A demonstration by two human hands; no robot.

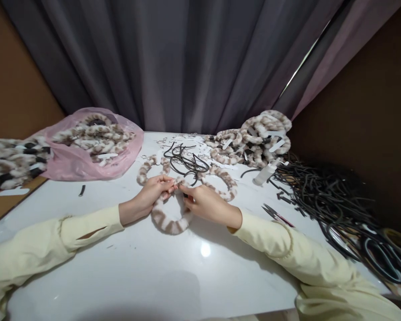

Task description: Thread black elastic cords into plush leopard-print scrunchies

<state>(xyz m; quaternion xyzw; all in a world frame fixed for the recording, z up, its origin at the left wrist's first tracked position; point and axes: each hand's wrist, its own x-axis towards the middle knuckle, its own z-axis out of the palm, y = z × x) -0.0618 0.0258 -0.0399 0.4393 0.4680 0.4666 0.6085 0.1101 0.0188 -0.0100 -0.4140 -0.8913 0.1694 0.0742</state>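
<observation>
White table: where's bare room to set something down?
Best: near side of the fluffy ring, between left sleeve and right sleeve; only specks there. Second: between pink bag and left sleeve, clear of the short black piece. Crowded: beyond the hands, with tangled cord; far right, under the black cord pile.

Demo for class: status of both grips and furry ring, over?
Left grip pinching furry ring at top. Right grip alongside, hold partly hidden. Black cords close beyond.
</observation>
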